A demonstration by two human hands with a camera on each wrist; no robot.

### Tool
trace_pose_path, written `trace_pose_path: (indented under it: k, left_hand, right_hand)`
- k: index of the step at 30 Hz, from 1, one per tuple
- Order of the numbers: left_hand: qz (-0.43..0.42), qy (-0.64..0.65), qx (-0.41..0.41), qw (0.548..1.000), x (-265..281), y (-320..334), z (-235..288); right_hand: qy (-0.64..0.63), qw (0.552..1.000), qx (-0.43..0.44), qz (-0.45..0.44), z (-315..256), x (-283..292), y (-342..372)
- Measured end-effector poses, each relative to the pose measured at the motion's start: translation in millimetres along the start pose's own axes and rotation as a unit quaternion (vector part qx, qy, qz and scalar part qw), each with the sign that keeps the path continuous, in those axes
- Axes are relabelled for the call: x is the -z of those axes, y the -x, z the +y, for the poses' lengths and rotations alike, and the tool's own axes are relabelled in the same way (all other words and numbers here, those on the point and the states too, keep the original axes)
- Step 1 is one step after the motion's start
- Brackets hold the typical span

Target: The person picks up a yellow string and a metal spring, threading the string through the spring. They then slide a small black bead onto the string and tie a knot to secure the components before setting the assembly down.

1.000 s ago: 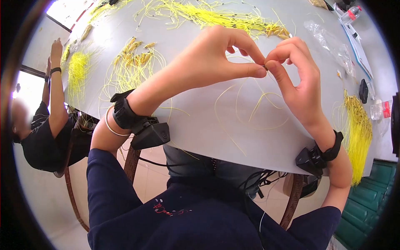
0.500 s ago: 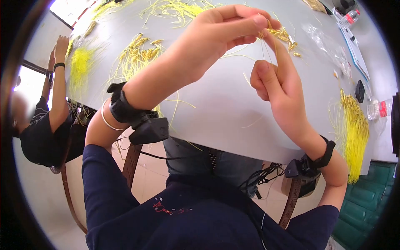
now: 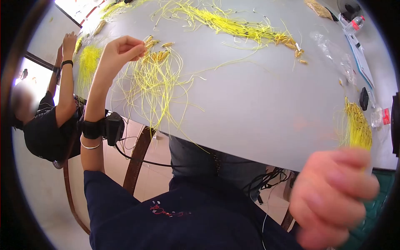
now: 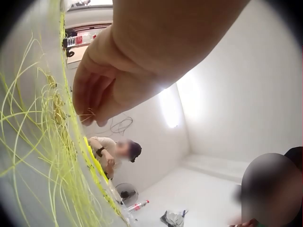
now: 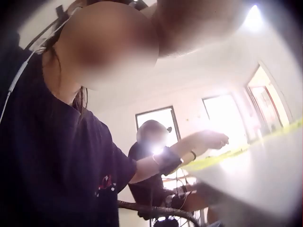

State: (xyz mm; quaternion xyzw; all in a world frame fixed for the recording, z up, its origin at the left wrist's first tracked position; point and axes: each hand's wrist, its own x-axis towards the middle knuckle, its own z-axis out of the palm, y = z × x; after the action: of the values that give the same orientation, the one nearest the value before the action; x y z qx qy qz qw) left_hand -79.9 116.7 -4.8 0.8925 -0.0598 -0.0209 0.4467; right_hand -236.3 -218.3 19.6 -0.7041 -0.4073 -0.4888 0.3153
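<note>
My left hand (image 3: 121,54) is over the left part of the table, its thumb and index finger pinched together. Thin yellowish strands (image 4: 87,114) show at those fingertips in the left wrist view. Just beside the fingertips in the head view lies a bundle of small gold-coloured pieces (image 3: 159,56) with loose yellow lines (image 3: 156,83) spreading toward the table's near edge. Blurred and close to the head camera, my right hand (image 3: 333,196) is raised at the lower right with curled fingers. I cannot tell whether it holds anything.
A long bundle of yellow lines (image 3: 233,27) with dark specks lies across the far table. Another yellow bundle (image 3: 356,121) hangs over the right edge. Clear plastic wrap (image 3: 333,52), a clipboard (image 3: 359,58) and bottles (image 3: 355,25) stand right. Another person (image 3: 50,125) sits at left.
The hands were together over the middle of the table, working on a small piece and its line. They have parted: the left hand moved left to the gold-tipped bundle, the right hand down and right.
</note>
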Motion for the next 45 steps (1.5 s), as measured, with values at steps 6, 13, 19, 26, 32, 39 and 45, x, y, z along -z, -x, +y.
trace_pose_path:
  k: [6, 13, 19, 26, 32, 39, 45]
  left_hand:
    - [0.072, -0.145, -0.122, 0.979, -17, -7, 9]
    - [-0.136, -0.13, -0.163, 0.969, -44, 9, 59]
    - [-0.235, -0.086, -0.219, 0.943, -62, 20, 87]
    - [-0.341, -0.103, -0.201, 0.912, -81, 18, 109]
    - [-0.27, -0.187, -0.286, 0.9, -94, -21, 103]
    - [-0.103, -0.261, -0.352, 0.893, -123, -88, 87]
    - [-0.112, -0.355, -0.371, 0.851, -142, -100, 88]
  right_hand:
    - [0.064, 0.987, 0.148, 0.003, 41, 92, 12]
    - [0.124, 0.979, 0.162, -0.011, 11, 104, 8]
    - [0.109, 0.984, 0.139, -0.032, 21, 92, 18]
    - [0.093, 0.985, 0.12, -0.078, 40, 77, 10]
    - [0.091, 0.986, 0.087, -0.107, 43, 63, 9]
    - [0.085, 0.982, 0.054, -0.159, 76, 36, -11]
    - [-0.061, 0.979, -0.189, -0.046, 109, -6, 19]
